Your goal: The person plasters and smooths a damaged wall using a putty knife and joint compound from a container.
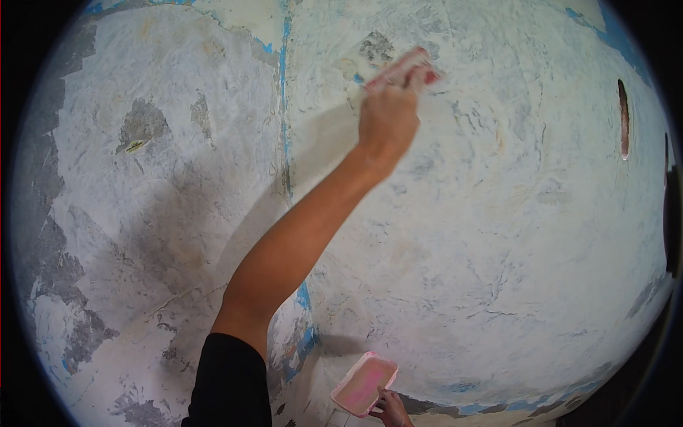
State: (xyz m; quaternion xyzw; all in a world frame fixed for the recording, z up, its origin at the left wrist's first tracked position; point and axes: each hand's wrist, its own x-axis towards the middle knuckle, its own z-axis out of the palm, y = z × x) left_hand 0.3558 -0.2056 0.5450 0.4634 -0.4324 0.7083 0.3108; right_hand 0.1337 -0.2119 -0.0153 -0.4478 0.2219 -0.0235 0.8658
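Observation:
My left arm, in a black sleeve, stretches up across the view. At its end my left hand (388, 121) is closed round a pink-red plastering float (400, 68), blurred by motion. The float is against the upper part of the right-hand wall (455, 235), which has uneven whitish plaster. Low in the view my right hand (391, 410) grips the lower right corner of a shallow pink rectangular tray (366, 385). Its inside face is beige with brighter pink smears. The fingers behind the tray are partly hidden.
Another patchy wall (171, 235) meets the right one at a vertical corner with blue paint remnants (286, 107). A hole (135, 146) marks the left wall. A long narrow slot (623, 119) is cut into the right wall. Pale tiles (347, 418) show at the bottom.

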